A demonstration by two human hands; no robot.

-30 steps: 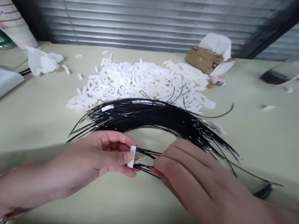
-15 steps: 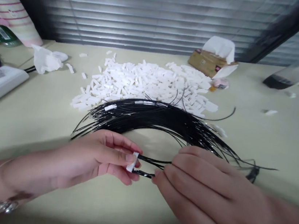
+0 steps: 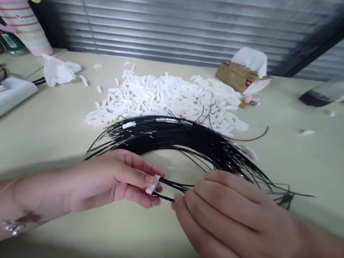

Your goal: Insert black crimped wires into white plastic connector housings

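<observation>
You've got a white connector housing (image 3: 153,185) pinched tight in your left hand (image 3: 111,180) over the desk (image 3: 328,166), while your right hand (image 3: 234,230) grips black wires (image 3: 173,184) right at its edge, the loose bundle (image 3: 183,137) arcing behind.

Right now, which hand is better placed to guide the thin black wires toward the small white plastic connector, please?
Probably the right hand: it holds the wires by the connector; the left hand grips it.
</observation>
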